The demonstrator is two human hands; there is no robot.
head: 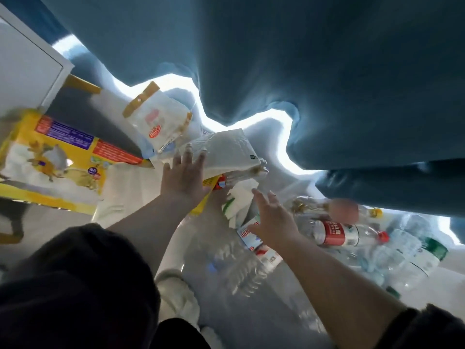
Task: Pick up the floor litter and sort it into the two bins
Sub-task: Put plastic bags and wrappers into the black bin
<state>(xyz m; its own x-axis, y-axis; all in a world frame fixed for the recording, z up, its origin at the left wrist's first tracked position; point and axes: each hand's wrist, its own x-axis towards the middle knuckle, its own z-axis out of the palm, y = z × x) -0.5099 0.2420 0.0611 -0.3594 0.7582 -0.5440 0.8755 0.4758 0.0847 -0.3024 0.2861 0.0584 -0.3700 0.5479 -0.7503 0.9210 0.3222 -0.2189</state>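
Litter lies strewn over the floor: a yellow pack (pixel 50 157) far left, then a white bag (pixel 161 122). The left grip (pixel 186 175), a bare hand, is spread apart, fingertips against a white packet (pixel 226 152). The right grip (pixel 273 217) hangs apart, fingers loose, over a carton (pixel 247 236), holding nothing. Clear bottles (pixel 339 233) crowd the right, below a blue curtain (pixel 327 71).

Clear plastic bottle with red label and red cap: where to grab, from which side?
Grip the clear plastic bottle with the red label round its labelled middle from above: it lies on its side, red cap pointing right. The open right hand is nearest.
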